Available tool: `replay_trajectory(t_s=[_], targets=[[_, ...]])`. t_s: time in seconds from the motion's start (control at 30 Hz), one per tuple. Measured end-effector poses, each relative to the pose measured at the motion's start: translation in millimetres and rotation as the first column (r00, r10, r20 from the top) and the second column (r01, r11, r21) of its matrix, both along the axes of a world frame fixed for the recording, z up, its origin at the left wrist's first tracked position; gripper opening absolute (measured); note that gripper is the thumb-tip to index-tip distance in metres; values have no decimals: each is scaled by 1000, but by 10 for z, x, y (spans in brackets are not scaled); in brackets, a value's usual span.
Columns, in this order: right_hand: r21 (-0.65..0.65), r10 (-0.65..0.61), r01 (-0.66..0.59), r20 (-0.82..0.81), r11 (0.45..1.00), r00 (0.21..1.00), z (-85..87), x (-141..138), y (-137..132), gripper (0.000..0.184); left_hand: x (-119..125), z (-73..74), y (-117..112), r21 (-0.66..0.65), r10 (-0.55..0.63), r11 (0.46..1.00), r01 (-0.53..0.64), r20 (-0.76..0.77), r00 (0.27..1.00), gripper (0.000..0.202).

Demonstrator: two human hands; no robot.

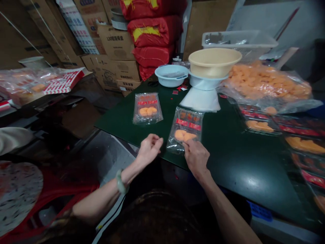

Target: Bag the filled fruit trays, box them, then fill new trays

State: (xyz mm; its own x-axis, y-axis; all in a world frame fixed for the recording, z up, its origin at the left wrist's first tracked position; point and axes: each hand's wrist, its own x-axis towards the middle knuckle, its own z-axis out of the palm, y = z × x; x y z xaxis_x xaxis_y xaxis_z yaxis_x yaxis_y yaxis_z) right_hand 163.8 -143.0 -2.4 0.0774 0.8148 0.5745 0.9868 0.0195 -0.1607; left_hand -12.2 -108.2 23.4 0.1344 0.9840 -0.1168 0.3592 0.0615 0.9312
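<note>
My right hand (196,156) pinches the lower edge of a clear plastic packet (187,130) at the table's front. Inside that packet lie orange rounded pieces (185,135), red labels (188,124) and small brown items. My left hand (150,148), above a wrist with a pale green bangle (120,181), hovers by the table's front edge with curled fingers. It is apart from the packet, and whether anything small is in its fingers is hidden. A second filled packet (147,108) lies flat on the green table (223,145), farther back and to the left.
Behind the packets stand a stack of clear bags (200,100), a light blue basin (172,75) and a cream basin (215,62). A large bag of orange pieces (269,83) sits at right, near several filled trays (260,126). Cartons (115,44) and red bundles (154,30) are stacked behind.
</note>
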Motion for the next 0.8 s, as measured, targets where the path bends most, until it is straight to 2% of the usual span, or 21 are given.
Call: replay_trajectory(t_s=[0.03, 0.07, 0.13, 0.17, 0.23, 0.37, 0.43, 0.57, 0.7, 0.8], targets=[[27, 15, -15, 2, 1000, 1000, 13, -5, -5, 27, 83, 42, 125, -140, -30, 989, 37, 53, 998, 33], [48, 38, -39, 14, 998, 999, 34, -10, -14, 28, 177, 75, 240, -267, -84, 957, 112, 112, 990, 39], [77, 93, -98, 60, 992, 994, 105, -4, -46, 30, 365, 114, 410, -426, -185, 861, 279, 250, 950, 39], [84, 109, -117, 94, 990, 990, 156, 13, -73, 30, 444, 126, 459, -444, -211, 828, 342, 319, 924, 35], [100, 85, -103, 169, 990, 982, 285, 82, -142, 28, 545, 155, 492, -399, -209, 830, 390, 426, 880, 27], [151, -138, 115, 156, 982, 978, 576, 263, -252, 21, 510, 322, 456, -306, -74, 914, 267, 522, 850, 22], [93, -144, 136, 87, 986, 986, 682, 289, -228, 23, 426, 446, 473, -256, -20, 950, 176, 513, 858, 22], [-33, 15, -18, -97, 999, 995, 764, 162, 13, 28, 234, 660, 604, -72, -27, 995, 70, 487, 873, 21], [46, 218, -213, -209, 976, 953, 775, -57, 434, 33, 19, 764, 837, 43, 68, 994, -98, 454, 888, 23], [89, 281, -268, -202, 959, 938, 753, -246, 847, 40, -148, 733, 1152, 167, 192, 947, -273, 388, 901, 29]])
